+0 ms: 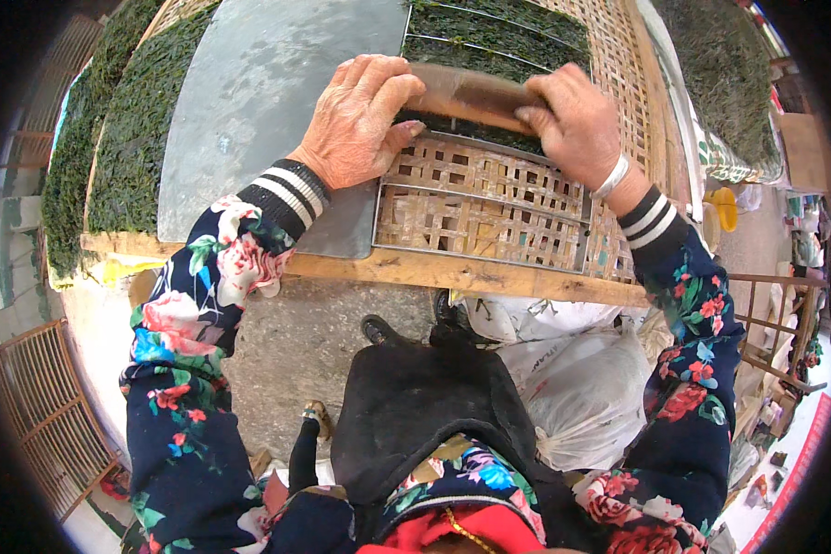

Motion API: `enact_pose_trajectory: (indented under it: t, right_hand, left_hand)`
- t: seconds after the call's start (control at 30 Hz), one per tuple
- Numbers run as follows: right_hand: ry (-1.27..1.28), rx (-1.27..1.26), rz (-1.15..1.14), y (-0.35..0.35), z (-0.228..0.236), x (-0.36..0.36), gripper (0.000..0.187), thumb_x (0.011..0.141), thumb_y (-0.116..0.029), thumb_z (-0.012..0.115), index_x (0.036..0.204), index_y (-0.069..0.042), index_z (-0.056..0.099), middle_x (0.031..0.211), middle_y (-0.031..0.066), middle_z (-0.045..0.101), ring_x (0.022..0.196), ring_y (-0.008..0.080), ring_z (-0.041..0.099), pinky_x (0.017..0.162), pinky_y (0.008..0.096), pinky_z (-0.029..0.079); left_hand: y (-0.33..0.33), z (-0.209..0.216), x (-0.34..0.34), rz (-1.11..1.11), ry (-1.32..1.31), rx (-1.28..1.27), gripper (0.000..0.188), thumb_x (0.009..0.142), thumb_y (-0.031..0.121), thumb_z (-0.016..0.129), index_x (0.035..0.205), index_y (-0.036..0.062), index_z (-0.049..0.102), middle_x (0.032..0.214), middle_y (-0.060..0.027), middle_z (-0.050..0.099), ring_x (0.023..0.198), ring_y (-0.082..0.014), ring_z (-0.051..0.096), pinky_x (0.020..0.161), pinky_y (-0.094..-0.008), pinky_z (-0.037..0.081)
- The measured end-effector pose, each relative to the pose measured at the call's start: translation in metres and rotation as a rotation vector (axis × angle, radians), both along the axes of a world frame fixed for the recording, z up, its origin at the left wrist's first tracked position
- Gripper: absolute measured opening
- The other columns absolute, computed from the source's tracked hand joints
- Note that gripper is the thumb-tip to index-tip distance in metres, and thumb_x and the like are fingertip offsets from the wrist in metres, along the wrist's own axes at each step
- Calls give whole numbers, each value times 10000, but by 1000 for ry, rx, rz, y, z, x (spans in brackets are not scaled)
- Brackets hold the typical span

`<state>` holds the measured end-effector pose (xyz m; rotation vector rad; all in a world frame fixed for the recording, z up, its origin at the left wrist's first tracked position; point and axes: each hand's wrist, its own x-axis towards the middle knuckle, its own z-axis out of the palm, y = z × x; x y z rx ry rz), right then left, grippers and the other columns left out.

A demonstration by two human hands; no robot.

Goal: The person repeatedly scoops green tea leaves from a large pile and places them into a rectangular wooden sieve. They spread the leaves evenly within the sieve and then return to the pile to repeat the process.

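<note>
Both my hands grip a brown, smooth-faced wooden bar (471,95) by its ends. My left hand (360,120) is closed round its left end, thumb underneath. At the right end, my right hand (577,125) is closed with thumb and fingers pinching the wood; a pale band circles that wrist. The bar lies across a thin metal frame (479,200) with crossbars, set on a woven bamboo mat (489,222). Dark green shredded seaweed (512,28) fills the frame beyond the bar. On the near side, the bare weave shows. My left forearm crosses a flat grey sheet (258,120).
A wooden beam (452,272) forms the near edge of the work surface. More seaweed (148,138) covers mats at the left. White sacks (582,379) lie on the floor beneath, right of my legs. A slatted rack (55,415) stands lower left, and a yellow container (725,210) at the right.
</note>
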<state>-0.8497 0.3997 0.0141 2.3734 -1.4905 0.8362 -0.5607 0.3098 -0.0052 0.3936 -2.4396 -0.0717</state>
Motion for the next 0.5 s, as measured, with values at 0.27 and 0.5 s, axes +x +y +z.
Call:
enact_pose_trajectory:
  t: [0.27, 0.5]
  right_hand:
    - [76, 107, -41, 3, -14, 17, 292, 766, -167, 793, 975, -65, 616, 915, 97, 612, 903, 308, 619, 753, 405, 533]
    - [159, 121, -103, 16, -27, 9, 277, 782, -158, 770, 953, -50, 580, 930, 145, 589, 927, 360, 597, 782, 447, 514]
  left_hand:
    - [-3, -12, -2, -74, -106, -75, 254, 782, 157, 774, 981, 44, 665, 1082, -97, 635, 1166, -322, 571, 1002, -455, 453]
    - [3, -8, -12, -133, -266, -89, 222, 725, 265, 729, 841, 82, 683, 940, -67, 604, 1007, -286, 564, 896, -438, 455]
